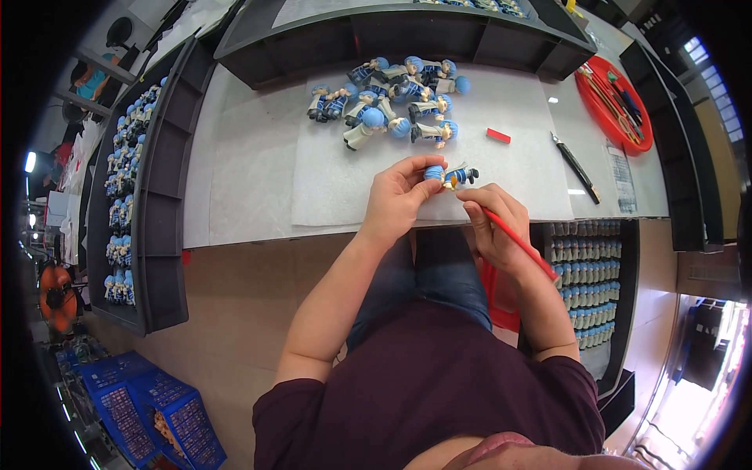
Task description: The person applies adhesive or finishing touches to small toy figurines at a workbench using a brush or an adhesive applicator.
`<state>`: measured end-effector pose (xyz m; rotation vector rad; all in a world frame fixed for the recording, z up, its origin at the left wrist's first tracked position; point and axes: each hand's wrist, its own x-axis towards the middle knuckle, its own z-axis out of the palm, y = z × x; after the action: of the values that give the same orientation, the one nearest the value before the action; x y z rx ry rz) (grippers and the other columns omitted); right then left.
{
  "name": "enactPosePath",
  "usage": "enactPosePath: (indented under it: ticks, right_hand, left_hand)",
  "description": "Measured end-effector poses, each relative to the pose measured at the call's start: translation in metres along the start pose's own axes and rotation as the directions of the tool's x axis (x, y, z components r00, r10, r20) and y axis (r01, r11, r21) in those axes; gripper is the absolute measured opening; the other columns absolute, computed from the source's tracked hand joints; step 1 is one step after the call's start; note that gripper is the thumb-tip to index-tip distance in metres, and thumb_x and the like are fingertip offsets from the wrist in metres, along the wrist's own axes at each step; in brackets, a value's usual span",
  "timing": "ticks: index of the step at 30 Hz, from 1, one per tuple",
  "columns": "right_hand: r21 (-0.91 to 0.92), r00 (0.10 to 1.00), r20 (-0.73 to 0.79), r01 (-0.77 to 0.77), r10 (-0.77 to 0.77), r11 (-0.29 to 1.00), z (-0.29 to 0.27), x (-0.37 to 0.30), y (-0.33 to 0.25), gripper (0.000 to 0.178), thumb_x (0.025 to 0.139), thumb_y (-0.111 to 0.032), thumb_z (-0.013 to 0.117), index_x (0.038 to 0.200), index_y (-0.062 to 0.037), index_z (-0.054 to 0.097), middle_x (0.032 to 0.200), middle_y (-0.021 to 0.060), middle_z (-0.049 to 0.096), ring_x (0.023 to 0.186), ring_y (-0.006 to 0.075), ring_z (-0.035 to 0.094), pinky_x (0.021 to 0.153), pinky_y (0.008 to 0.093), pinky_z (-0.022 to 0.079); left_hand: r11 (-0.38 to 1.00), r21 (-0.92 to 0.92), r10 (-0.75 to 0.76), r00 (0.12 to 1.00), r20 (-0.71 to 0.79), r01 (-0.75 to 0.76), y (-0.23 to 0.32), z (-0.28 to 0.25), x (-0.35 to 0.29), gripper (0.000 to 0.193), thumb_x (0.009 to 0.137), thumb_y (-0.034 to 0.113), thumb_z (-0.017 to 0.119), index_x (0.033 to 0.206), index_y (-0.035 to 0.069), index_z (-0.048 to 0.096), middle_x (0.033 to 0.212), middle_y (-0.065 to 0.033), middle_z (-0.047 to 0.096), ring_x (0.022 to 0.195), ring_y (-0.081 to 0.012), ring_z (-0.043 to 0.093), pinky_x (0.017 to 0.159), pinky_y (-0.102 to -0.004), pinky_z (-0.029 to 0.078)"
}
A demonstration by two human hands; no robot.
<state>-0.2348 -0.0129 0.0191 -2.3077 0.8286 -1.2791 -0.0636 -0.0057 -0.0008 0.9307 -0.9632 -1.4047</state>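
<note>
My left hand point(396, 197) pinches a small figurine point(460, 175) by its blue-capped head, a little above the white sheet point(337, 196). The figurine lies sideways in the fingers, its dark shoes toward the right. In my right hand point(500, 235) is a slim red-handled paintbrush point(526, 244), held like a pen. Its tip comes close to the figurine's middle; whether it touches, I cannot tell. Beyond the hands several similar figurines point(373, 119) in blue and white lie in a loose heap on the sheet.
A small red block point(498, 136) and a craft knife point(576, 168) lie to the right. Behind them sits a red dish point(647, 129) of tools. Black trays stand left point(163, 188), at the back point(313, 48) and lower right point(630, 313). Blue crates point(141, 392) stand lower left.
</note>
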Motion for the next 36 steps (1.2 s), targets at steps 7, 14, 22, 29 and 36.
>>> enactPosePath:
  ticks: [7, 14, 22, 29, 36]
  right_hand:
    - [0.052, 0.997, 0.031, -0.078, 0.076, 0.996, -0.007, 0.006, -0.004, 0.007, 0.086, -0.008, 0.057, 0.09, -0.0028, 0.059, 0.07, 0.0101, 0.055, 0.057, 0.022, 0.054, 0.052, 0.0289, 0.043]
    - [-0.033, 0.962, -0.233, -0.154, 0.143, 0.987, -0.029, 0.002, 0.017, 0.015, 0.081, 0.002, 0.059, 0.095, -0.0013, 0.059, 0.078, 0.0113, 0.056, 0.066, 0.0196, 0.055, 0.059, 0.0262, 0.043]
    - [-0.254, 0.945, -0.328, -0.072, -0.016, 0.965, -0.109, 0.026, 0.037, 0.038, 0.081, 0.013, 0.041, 0.115, 0.0016, 0.054, 0.096, 0.0128, 0.06, 0.087, 0.0199, 0.061, 0.08, 0.029, 0.048]
    - [-0.26, 0.933, -0.308, -0.27, 0.185, 0.927, -0.114, 0.063, 0.107, 0.031, 0.087, 0.001, 0.048, 0.116, -0.0064, 0.041, 0.091, 0.0125, 0.064, 0.069, 0.0203, 0.061, 0.063, 0.0294, 0.049]
    - [-0.484, 0.894, -0.145, -0.438, 0.424, 0.758, -0.11, 0.057, 0.184, 0.017, 0.075, 0.003, 0.058, 0.091, 0.0002, 0.062, 0.087, 0.0181, 0.063, 0.084, 0.033, 0.06, 0.075, 0.0375, 0.046]
  left_hand:
    - [1.0, -0.027, -0.002, 1.0, 0.015, 0.003, -0.001, -0.001, 0.0, 0.028, 0.084, -0.006, 0.054, 0.112, -0.003, 0.054, 0.107, -0.0086, 0.059, 0.093, -0.011, 0.057, 0.085, -0.0236, 0.047]
    - [0.999, -0.04, -0.032, 0.999, 0.004, 0.032, 0.0, -0.002, 0.0, 0.027, 0.085, -0.005, 0.052, 0.112, -0.004, 0.054, 0.108, -0.0094, 0.059, 0.091, -0.012, 0.058, 0.085, -0.0241, 0.048]
    - [0.998, -0.052, -0.037, 0.999, 0.029, 0.038, 0.001, -0.001, 0.002, 0.027, 0.086, -0.005, 0.051, 0.112, -0.004, 0.054, 0.108, -0.0104, 0.059, 0.091, -0.0125, 0.059, 0.085, -0.0247, 0.048]
    - [0.999, 0.027, -0.04, 0.999, 0.016, 0.04, 0.002, -0.006, -0.001, 0.028, 0.085, -0.003, 0.052, 0.113, -0.004, 0.053, 0.108, -0.0104, 0.059, 0.09, -0.0125, 0.058, 0.085, -0.0251, 0.048]
    - [0.998, 0.044, -0.051, 0.999, 0.019, 0.05, -0.001, -0.002, 0.001, 0.029, 0.086, -0.003, 0.052, 0.114, -0.004, 0.052, 0.108, -0.0105, 0.058, 0.09, -0.0137, 0.059, 0.085, -0.0263, 0.048]
